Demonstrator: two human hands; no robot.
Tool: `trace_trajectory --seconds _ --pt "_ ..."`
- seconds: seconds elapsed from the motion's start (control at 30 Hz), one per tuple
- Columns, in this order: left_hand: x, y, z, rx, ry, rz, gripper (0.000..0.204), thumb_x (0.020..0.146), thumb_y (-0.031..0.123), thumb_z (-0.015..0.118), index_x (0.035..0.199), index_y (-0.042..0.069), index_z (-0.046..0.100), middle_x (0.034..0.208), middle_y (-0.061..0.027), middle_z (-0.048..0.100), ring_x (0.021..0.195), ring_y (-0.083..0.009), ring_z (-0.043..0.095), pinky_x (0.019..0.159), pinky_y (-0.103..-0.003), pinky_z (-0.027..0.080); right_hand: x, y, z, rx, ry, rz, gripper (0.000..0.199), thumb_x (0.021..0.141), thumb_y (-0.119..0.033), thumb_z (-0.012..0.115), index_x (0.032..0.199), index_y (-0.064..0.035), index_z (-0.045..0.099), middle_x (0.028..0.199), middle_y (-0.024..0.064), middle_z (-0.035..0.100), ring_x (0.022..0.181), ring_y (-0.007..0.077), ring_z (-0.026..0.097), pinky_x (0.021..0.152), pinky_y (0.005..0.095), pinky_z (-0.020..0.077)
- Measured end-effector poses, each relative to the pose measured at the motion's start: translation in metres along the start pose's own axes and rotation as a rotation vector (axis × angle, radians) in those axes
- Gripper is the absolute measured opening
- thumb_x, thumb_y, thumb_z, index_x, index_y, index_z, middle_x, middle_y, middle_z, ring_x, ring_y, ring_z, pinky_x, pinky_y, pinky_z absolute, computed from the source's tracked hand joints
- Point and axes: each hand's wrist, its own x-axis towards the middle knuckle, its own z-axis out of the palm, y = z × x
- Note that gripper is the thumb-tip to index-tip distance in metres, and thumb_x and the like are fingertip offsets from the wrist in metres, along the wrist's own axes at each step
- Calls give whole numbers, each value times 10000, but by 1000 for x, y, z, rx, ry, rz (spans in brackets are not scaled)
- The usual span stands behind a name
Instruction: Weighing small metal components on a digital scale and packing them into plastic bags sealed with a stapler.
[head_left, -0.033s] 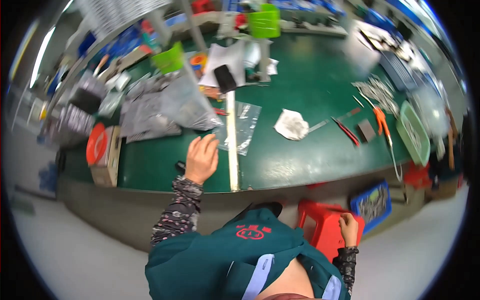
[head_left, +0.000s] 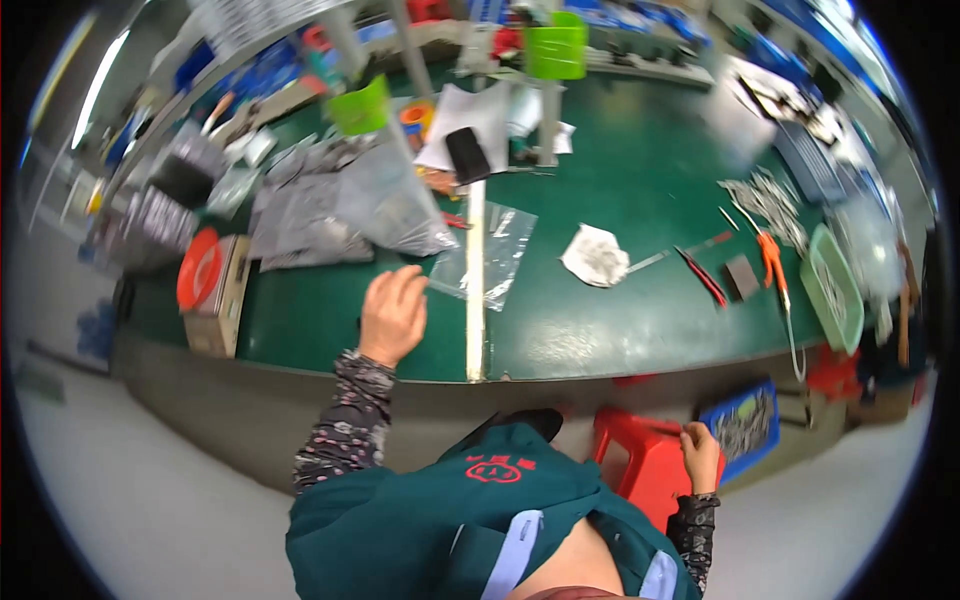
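Note:
My left hand is over the green tabletop, near its front edge, with fingers stretched out and nothing seen in them. A small dark thing beneath it is almost wholly hidden. Beyond the fingertips lies a pile of grey plastic bags. A flat clear bag lies to the right, partly across a pale strip. Low on the right, my right hand has its fingers curled beside a red plastic stool. Whether it touches the stool or holds anything, I cannot tell.
A crumpled white cloth or paper, red-handled pliers, a dark block and an orange-handled corded tool lie on the right. A green basket stands beyond. A box with an orange-red dish sits left.
The view has shifted slightly. My left hand has moved a little left over the table, now covering most of the small dark thing beside it. The right hand stays by the stool.

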Motion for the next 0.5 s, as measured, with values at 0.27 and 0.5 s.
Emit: trace_trajectory --seconds 0.27,0.5 --pt "-10 -111 -99 147 -3 -138 323 720 28 530 1035 84 497 1017 -86 517 825 -297 538 699 -369 438 59 -248 54 2 -239 -824 244 733 -45 575 976 -40 543 726 133 589 652 266 594 571 335 467" --pt "73 -196 -70 43 -334 82 598 717 56 559 1255 212 350 879 -91 512 818 -283 545 675 -374 455 56 -394 129 -196 -349 -1056 605 711 -119 618 1250 -134 343 629 87 588 568 266 577 530 352 451"
